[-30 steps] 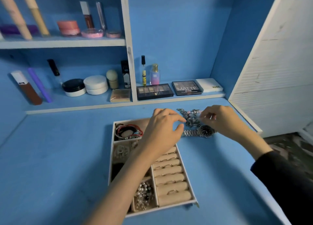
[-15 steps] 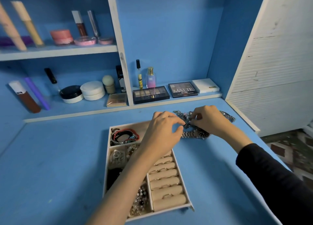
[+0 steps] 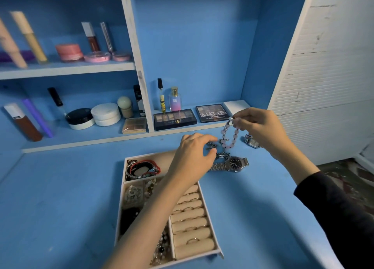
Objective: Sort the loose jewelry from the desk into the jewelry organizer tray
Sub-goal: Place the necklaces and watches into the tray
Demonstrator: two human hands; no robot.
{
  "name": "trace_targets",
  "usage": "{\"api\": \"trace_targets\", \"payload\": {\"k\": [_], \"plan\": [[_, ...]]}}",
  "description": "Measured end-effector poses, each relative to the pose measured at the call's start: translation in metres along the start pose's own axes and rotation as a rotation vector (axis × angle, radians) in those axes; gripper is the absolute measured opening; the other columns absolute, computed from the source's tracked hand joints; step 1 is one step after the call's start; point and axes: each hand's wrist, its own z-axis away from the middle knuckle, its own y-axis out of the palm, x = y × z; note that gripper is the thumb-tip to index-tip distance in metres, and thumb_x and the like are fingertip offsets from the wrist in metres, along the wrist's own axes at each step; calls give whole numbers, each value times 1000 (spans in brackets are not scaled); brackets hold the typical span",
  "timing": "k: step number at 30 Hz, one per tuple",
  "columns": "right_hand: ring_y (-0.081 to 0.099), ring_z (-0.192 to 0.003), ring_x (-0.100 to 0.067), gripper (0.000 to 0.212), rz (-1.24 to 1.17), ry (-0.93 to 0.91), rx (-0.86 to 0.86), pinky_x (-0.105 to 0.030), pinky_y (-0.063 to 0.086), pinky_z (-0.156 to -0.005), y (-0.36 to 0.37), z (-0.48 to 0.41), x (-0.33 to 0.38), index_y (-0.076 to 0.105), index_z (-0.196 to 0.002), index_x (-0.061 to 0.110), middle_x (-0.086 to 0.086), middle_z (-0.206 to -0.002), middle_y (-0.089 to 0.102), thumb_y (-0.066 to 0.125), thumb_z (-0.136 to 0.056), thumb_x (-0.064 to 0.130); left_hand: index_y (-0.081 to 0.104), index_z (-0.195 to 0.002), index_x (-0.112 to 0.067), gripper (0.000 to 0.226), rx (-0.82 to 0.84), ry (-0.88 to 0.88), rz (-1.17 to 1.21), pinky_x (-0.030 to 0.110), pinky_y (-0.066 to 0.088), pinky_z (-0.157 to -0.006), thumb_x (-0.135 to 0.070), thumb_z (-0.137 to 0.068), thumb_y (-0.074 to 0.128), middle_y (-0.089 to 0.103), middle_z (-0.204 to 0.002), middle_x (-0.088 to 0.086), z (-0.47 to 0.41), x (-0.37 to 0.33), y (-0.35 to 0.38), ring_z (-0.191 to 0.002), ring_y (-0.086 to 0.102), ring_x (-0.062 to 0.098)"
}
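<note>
My right hand pinches a pink beaded bracelet and holds it up above the desk, its loop hanging down. My left hand hovers over the far right corner of the jewelry organizer tray, fingers curled near a tangle of silver charms; whether it grips them is unclear. A silver watch with a dark dial lies on the desk right of the tray. A second silver watch lies behind my right hand. The tray holds cord bracelets, beaded pieces and rings on beige rolls.
Eyeshadow palettes and a white box lie on the low shelf behind the jewelry. Jars, bottles and tubes fill the shelves at left. A white slatted panel stands at right. The blue desk stretches left of the tray.
My right hand has lifted the pink beaded bracelet up out of the pile and moved right. The second watch is now uncovered. My left hand stays by the charms.
</note>
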Motion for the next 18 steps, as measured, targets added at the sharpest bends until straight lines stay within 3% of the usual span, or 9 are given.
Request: {"api": "trace_targets", "payload": {"k": [4, 8, 11, 18], "plan": [[58, -62, -6, 6, -72, -25, 21, -9, 40, -54, -7, 3, 15, 67, -85, 16, -11, -78, 68, 63, -86, 12, 50, -127, -26, 37, -25, -12, 39, 23, 30, -92, -21, -91, 53, 57, -122, -5, -9, -4, 1, -118, 40, 15], [59, -67, -14, 6, -89, -48, -5, -22, 40, -58, -12, 8, 23, 67, -84, 17, -15, -79, 69, 63, -85, 13, 57, -120, -22, 31, 14, -14, -122, 31, 38, -87, -14, -90, 53, 59, -119, 0, -26, 2, 11, -116, 41, 21], [59, -69, -17, 7, -79, -59, -23, -29, 40, -61, -12, 12, 25, 67, -82, 19, -17, -79, 69, 64, -85, 13, 58, -120, -20, 34, 205, 58, -300, 31, 37, -80, -11, -88, 54, 59, -114, 5, -38, 7, 19, -115, 38, 25], [60, -71, -21, 11, -58, -44, -15, -31, 41, -58, -10, 18, 21, 65, -78, 21, -19, -81, 68, 64, -85, 12, 63, -102, -10, 29, 273, 89, -484, 35, 36, -82, -33, -86, 61, 56, -106, 9, -47, 8, 27, -109, 39, 25]]}}
